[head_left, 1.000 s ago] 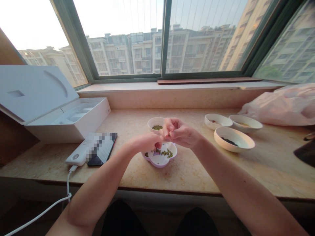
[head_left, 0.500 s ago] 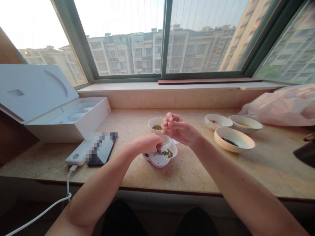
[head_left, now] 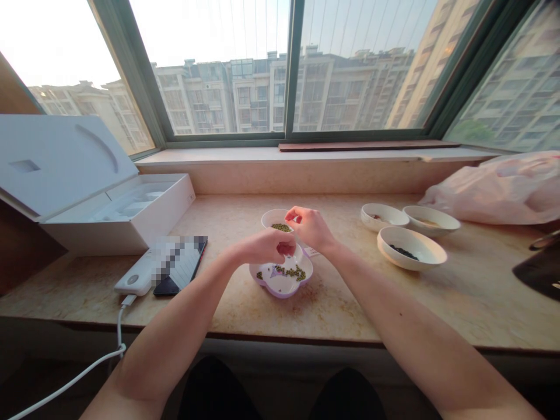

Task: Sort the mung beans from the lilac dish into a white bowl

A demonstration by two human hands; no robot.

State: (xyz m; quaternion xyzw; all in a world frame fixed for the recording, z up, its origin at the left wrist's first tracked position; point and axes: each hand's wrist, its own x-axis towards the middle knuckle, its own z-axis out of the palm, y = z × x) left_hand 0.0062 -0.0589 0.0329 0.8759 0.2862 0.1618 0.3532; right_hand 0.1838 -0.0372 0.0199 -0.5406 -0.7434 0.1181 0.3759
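A flower-shaped white dish with a purple rim [head_left: 282, 291] stands before me, with scattered green mung beans [head_left: 297, 272] lying in it. Just behind it is a round white bowl [head_left: 268, 217] holding more mung beans [head_left: 282, 227]. My left hand [head_left: 269, 246] hovers over the back of the dish with its fingers curled together; anything in them is too small to make out. At the right edge of the white bowl, my right hand [head_left: 311, 227] has thumb and fingertips pinched. Whatever that pinch may hold cannot be seen.
To the right stand a bowl of black beans [head_left: 412, 249] and two smaller white bowls [head_left: 385, 216], [head_left: 431, 220], near a plastic bag [head_left: 499, 189]. An opened white box [head_left: 161, 204], a power bank [head_left: 135, 277] with a cable, and a phone [head_left: 184, 271] are on the left.
My left hand has lifted from the beans in the dish and moved toward the white bowl. The right hand has turned palm-down and dipped slightly at the bowl's edge.
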